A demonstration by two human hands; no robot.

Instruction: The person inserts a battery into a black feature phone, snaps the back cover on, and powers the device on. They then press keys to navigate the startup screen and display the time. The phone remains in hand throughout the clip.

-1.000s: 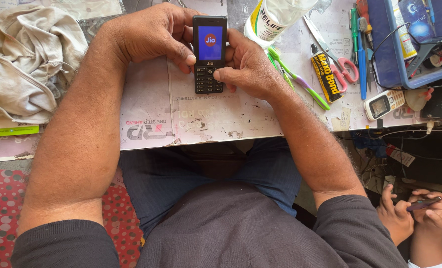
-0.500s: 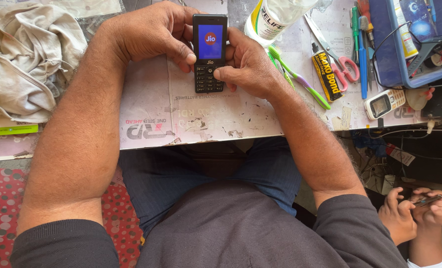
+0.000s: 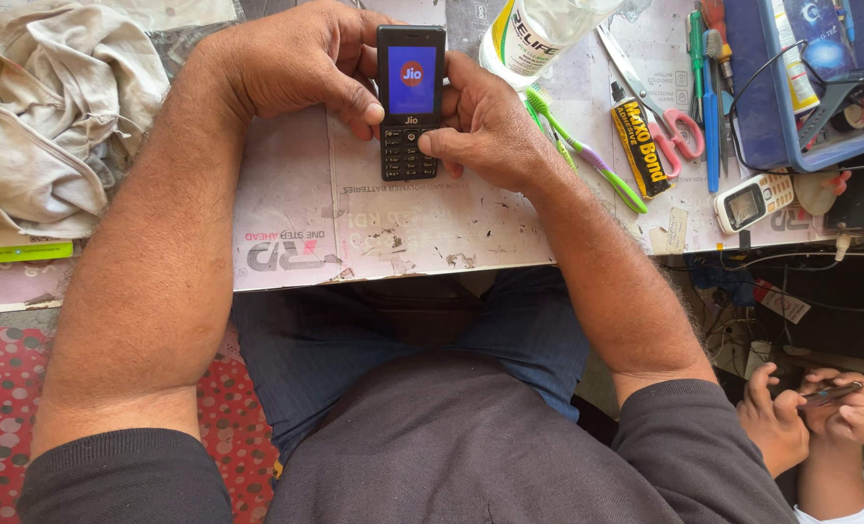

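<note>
Both hands held a black keypad phone (image 3: 411,102) upright over the paper-covered table (image 3: 393,233), its screen lit blue with a round red mark. The left hand (image 3: 291,63) gripped its left edge; the right hand (image 3: 485,126) clasped the right edge, thumb on the keys. At two o'clock from the phone stood a white bottle (image 3: 529,34) with a green and yellow label. At three o'clock lay a yellow and black glue tube (image 3: 643,146), with a small white phone (image 3: 750,202) beyond it.

Dark grey sleeves pushed up near the elbows leave both hairy forearms bare; the same grey top covers the belly, above blue trousers.
</note>
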